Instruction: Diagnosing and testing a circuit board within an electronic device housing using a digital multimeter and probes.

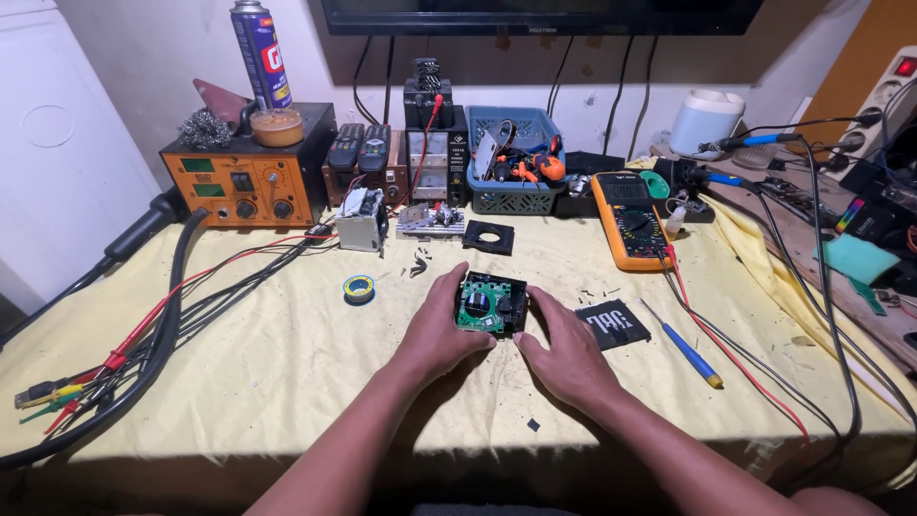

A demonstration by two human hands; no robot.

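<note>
A small black housing with a green circuit board inside sits at the middle of the yellow-covered bench. My left hand grips its left side, fingers curled over the edge. My right hand grips its right side, thumb against the housing. A flat black cover lies just right of my right hand. A blue-handled screwdriver lies further right.
An orange multimeter with red and black leads lies at back right. Back left stands an orange soldering station, beside a blue basket of tools. A solder spool, a black square frame and a cable bundle lie around.
</note>
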